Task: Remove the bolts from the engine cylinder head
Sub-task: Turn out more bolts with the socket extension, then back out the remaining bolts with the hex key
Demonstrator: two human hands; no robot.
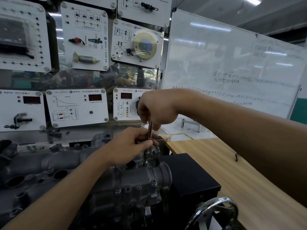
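Observation:
The grey engine cylinder head (103, 183) lies across the lower left and middle of the head view. A slim metal tool (150, 131) stands upright over a bolt (145, 162) at the head's far right end. My right hand (156, 108) grips the top of the tool from above. My left hand (132, 145) pinches the tool's lower shaft just above the socket. More bolts (118, 190) show on the head's near face.
A black box (191, 178) stands right of the engine on a wooden bench (249, 180). A chrome handwheel (217, 211) is at the bottom right. Training panels (76, 108) line the wall behind, and a whiteboard (232, 63) stands at the right.

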